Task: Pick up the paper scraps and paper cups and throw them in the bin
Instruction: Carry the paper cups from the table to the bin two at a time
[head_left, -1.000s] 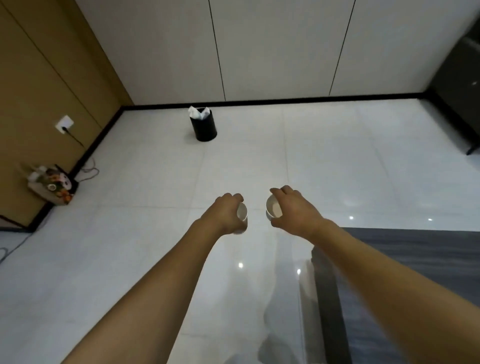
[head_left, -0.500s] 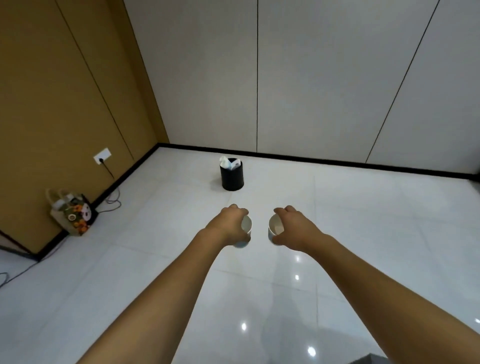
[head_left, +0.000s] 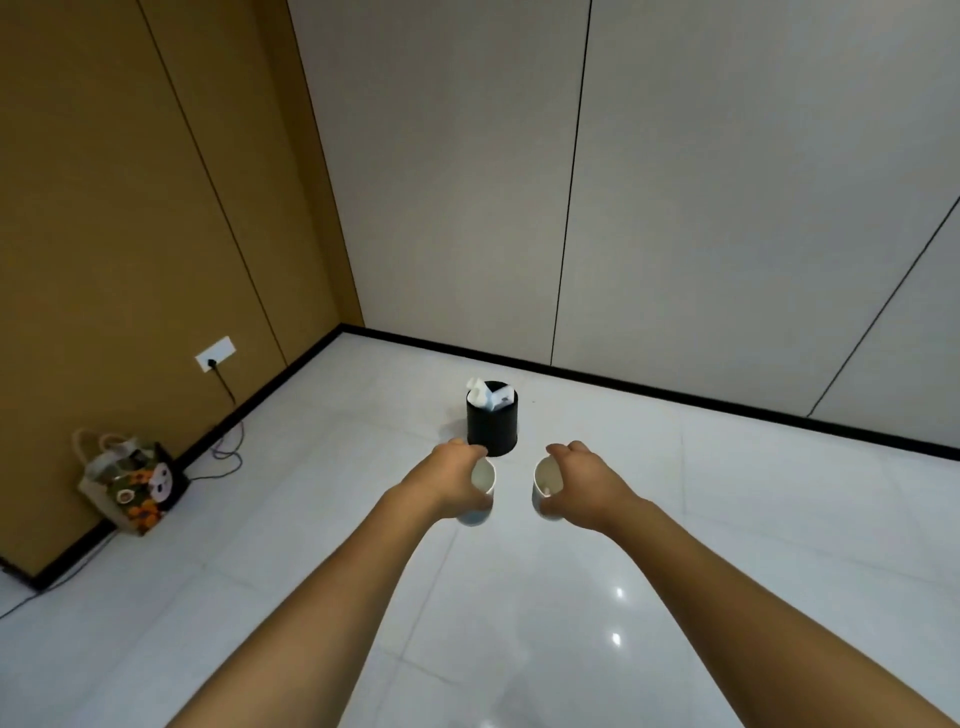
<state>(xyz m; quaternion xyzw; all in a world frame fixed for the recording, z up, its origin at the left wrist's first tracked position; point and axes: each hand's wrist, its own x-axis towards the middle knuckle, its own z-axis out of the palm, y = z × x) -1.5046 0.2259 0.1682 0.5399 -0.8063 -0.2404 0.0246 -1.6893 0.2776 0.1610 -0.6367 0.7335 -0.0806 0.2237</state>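
Note:
My left hand (head_left: 451, 480) grips a white paper cup (head_left: 482, 478), and my right hand (head_left: 582, 480) grips a second white paper cup (head_left: 545, 479). Both cups are held out in front of me, their mouths turned towards each other. A small scrap lies inside the right cup. Just beyond my hands a black round bin (head_left: 492, 427) stands on the white tiled floor, with white paper scraps (head_left: 485, 396) sticking out of its top.
A patterned tote bag (head_left: 132, 480) sits by the brown wall at the left, with a wall socket (head_left: 214, 354) and cable above it. Grey wall panels rise behind the bin. Glossy white tiles (head_left: 727, 519) spread all around.
The view has swung up and left as I walked forward; the bin is now closer, right behind my hands. The dark rug has left the view. Both hands still hold their cups.

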